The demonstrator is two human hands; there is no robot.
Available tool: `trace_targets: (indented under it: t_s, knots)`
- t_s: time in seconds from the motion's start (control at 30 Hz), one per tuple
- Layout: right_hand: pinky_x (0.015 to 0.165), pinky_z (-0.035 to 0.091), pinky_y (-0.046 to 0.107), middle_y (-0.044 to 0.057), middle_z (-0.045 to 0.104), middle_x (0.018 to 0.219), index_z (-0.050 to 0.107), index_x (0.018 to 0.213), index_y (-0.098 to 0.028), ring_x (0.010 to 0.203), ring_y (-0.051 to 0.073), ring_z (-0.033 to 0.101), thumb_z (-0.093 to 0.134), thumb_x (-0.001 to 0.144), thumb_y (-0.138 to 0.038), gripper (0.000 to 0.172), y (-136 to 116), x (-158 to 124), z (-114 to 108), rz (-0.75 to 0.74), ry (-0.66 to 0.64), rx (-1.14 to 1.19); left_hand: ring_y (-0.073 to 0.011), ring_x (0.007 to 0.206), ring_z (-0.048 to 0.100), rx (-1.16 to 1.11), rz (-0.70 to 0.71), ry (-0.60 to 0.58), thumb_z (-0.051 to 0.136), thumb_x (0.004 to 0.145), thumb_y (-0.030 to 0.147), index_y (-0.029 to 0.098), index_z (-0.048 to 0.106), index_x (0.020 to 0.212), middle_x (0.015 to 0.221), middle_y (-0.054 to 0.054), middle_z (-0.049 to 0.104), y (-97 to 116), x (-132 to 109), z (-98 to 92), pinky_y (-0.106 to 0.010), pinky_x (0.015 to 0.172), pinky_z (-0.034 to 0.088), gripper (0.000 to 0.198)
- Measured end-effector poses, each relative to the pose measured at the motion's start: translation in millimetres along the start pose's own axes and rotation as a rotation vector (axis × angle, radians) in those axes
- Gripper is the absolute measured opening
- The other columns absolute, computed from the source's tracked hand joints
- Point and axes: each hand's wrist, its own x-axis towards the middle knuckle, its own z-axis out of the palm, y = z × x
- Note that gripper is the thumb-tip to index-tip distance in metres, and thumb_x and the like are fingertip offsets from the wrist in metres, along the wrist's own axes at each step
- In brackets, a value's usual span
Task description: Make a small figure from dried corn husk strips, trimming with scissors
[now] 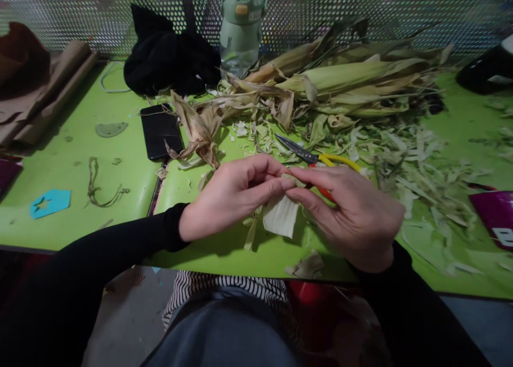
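Over the front of the green table, my left hand (244, 193) and my right hand (352, 209) meet, thumbs and forefingers pinched together. Between them is a pale strip of corn husk (280, 216), its broad end hanging down. Both hands grip its upper part, which the fingers partly cover. Just behind my right hand lie scissors (300, 150) with dark blades and handles in yellow and red; the hand hides part of them. A thin husk scrap (250, 233) hangs or lies below my left fingers; I cannot tell which.
Corn husks (352, 81) are heaped at the back, with cut shreds (425, 169) spread to the right. A black phone (160, 132), a water bottle (240, 33) and black cloth (168, 57) stand or lie behind. A blue paper piece (51, 203) and twine (94, 188) are at left.
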Motion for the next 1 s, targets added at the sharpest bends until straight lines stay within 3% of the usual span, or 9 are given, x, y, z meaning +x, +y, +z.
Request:
trace_targets:
  t_s: [0.2, 0.33, 0.53, 0.73, 1.0]
  knots:
    - [0.072, 0.063, 0.031, 0.003, 0.081, 0.097, 0.069, 0.116, -0.028, 0.082, 0.02, 0.077, 0.066, 0.092, -0.016, 0.026, 3.6, 0.6, -4.2, -0.034, 0.008, 0.033, -0.0072, 0.057, 0.051, -0.053, -0.021, -0.054, 0.071, 0.085, 0.048, 0.014, 0.061, 0.082, 0.063, 0.002, 0.058, 3.3, 0.0, -1.4, -0.02, 0.053, 0.04, 0.036]
    - [0.072, 0.063, 0.03, 0.0, 0.081, 0.097, 0.071, 0.111, -0.031, 0.082, 0.019, 0.077, 0.067, 0.092, -0.018, 0.024, 5.2, 2.2, -7.4, 0.029, -0.018, 0.094, -0.0077, 0.057, 0.054, -0.047, -0.024, -0.073, 0.073, 0.084, 0.045, 0.014, 0.061, 0.081, 0.063, 0.002, 0.06, 5.0, -1.2, -2.4, -0.02, 0.054, 0.042, 0.033]
    - [0.064, 0.061, 0.03, 0.001, 0.081, 0.092, 0.073, 0.107, -0.03, 0.077, 0.019, 0.077, 0.064, 0.094, -0.024, 0.017, 8.4, -3.3, -6.3, 0.042, -0.027, 0.136, -0.0084, 0.059, 0.05, 0.102, 0.052, -0.073, 0.068, 0.088, 0.045, 0.015, 0.064, 0.084, 0.067, 0.0, 0.059, 2.6, -5.4, -4.5, -0.022, 0.054, 0.041, 0.031]
    - [0.068, 0.062, 0.029, 0.001, 0.08, 0.09, 0.074, 0.102, -0.028, 0.078, 0.018, 0.077, 0.063, 0.095, -0.023, 0.014, 7.0, -4.3, -4.5, 0.039, -0.004, 0.16, -0.0087, 0.06, 0.049, 0.231, 0.14, -0.052, 0.065, 0.091, 0.045, 0.015, 0.067, 0.085, 0.069, 0.0, 0.061, 2.0, -5.5, -4.8, -0.022, 0.055, 0.04, 0.03]
    - [0.06, 0.059, 0.028, -0.001, 0.079, 0.085, 0.073, 0.095, -0.028, 0.07, 0.015, 0.073, 0.07, 0.088, -0.018, 0.013, 3.5, 3.2, -1.6, 0.191, 0.016, 0.247, -0.0088, 0.062, 0.052, 0.157, 0.042, -0.139, 0.06, 0.093, 0.049, 0.014, 0.067, 0.092, 0.07, 0.0, 0.06, -2.9, 4.2, -10.7, -0.02, 0.057, 0.042, 0.036]
